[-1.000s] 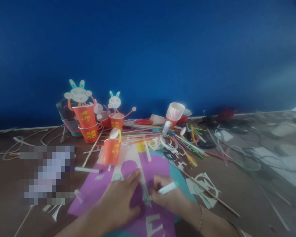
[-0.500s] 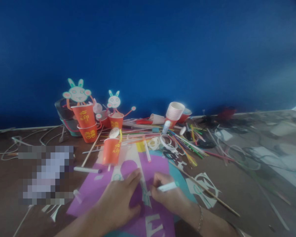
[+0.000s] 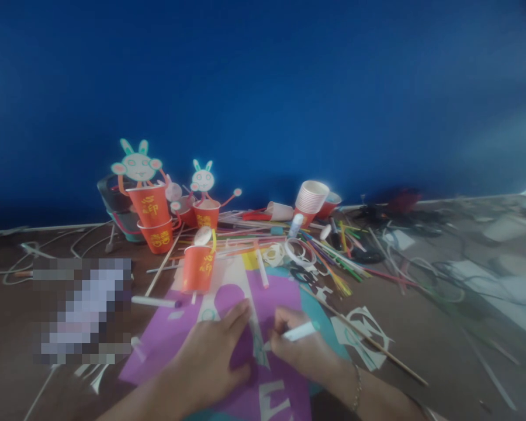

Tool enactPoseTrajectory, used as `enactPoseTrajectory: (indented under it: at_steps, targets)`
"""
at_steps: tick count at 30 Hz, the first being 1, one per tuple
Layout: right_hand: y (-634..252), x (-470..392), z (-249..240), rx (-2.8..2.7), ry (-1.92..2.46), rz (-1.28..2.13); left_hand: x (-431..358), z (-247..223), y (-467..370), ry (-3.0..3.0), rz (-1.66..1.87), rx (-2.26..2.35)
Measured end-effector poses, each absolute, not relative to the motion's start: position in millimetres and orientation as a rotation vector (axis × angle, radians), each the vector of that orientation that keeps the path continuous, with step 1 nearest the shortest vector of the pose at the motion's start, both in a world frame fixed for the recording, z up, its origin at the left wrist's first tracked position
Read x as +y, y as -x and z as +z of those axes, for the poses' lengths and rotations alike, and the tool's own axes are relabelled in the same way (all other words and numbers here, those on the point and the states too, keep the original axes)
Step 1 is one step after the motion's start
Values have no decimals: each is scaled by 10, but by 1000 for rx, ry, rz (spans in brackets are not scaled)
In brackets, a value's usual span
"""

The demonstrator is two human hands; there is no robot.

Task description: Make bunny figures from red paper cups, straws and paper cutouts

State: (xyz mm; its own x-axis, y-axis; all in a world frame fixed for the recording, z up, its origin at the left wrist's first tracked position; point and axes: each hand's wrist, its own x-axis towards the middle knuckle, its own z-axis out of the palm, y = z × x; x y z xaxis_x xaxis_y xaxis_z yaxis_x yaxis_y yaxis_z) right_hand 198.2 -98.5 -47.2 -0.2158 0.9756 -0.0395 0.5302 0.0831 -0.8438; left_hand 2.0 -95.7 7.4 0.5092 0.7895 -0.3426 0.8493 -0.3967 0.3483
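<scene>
In my right hand (image 3: 296, 345) is a white marker (image 3: 300, 331) with a teal end, its tip close to a narrow white paper piece (image 3: 258, 345) that carries teal lines. My left hand (image 3: 214, 351) lies with fingers stretched and thumb apart, pressing on the purple sheet (image 3: 158, 333) and the white paper beside it. Just beyond the left hand, an orange paper cup (image 3: 197, 270) stands with a white disc and a yellow strip at its top. More white cut paper (image 3: 274, 400) lies nearer to me.
Behind stand cups with rabbit faces (image 3: 139, 166) and a stack of paper cups (image 3: 311, 199). A capped marker (image 3: 155, 302) lies left, a wooden stick (image 3: 368, 339) and paper scraps (image 3: 366, 333) right. Colourful pipe cleaners (image 3: 333, 269) and cables (image 3: 433, 275) spread across the table.
My right hand has shifted very slightly to the right with the marker. The left hand and the things on the table look the same.
</scene>
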Motion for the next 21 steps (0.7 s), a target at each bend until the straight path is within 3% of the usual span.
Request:
enactPoseTrajectory:
  at_steps: [21]
  targets:
    - [-1965,-984,-429,-1901,1498,1025,-949,77,-12,-2261,-166,1331]
